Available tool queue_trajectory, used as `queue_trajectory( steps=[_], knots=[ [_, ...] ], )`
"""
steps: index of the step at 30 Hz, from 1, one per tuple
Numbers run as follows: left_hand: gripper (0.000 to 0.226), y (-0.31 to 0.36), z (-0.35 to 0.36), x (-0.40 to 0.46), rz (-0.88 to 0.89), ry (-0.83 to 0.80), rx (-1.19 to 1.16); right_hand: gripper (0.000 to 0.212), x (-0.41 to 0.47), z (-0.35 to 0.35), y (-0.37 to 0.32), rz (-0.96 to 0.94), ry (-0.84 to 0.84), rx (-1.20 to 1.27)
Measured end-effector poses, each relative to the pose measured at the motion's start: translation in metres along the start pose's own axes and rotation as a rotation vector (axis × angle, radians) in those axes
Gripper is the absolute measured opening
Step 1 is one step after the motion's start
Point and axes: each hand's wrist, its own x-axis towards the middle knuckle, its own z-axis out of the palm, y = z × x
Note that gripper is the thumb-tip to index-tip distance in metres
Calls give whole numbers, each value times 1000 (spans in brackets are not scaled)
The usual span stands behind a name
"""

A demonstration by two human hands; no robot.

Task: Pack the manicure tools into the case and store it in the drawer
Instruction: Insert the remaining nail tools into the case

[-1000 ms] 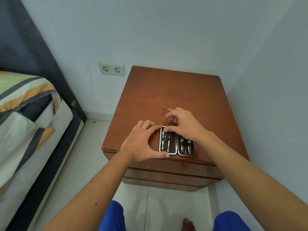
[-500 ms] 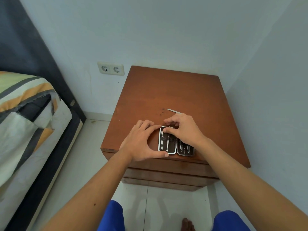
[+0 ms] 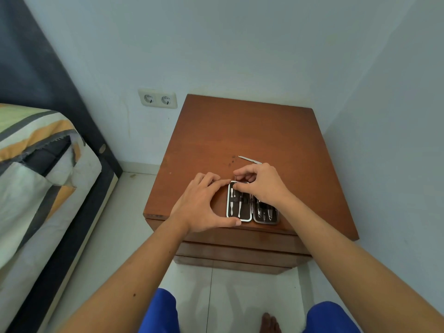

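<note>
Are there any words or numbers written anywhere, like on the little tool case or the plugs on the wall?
None can be read.
Open black manicure case: no lettering visible.
White double wall socket: no readable marks.
Brown wooden nightstand: only dark specks, no text.

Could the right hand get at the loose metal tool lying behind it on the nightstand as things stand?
Probably yes. The loose metal tool lies bare on the nightstand, just past the right hand, with nothing between. But that hand is pinching a thin tool at the open case, so it must first let go.
</note>
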Motion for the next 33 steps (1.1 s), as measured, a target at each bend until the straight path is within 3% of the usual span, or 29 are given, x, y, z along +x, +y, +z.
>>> queue_trajectory(
  steps=[17, 24, 33],
  knots=[
    [113, 0, 0, 0, 1, -2, -3, 31, -16, -4, -5, -59, -34, -80],
    [113, 0, -1, -1, 7, -8, 0, 63, -29, -7, -2, -164, -132, -308],
    [113, 0, -1, -1, 1, -7, -6, 61, -34, -8, -5, -173, -136, -319]
  ],
)
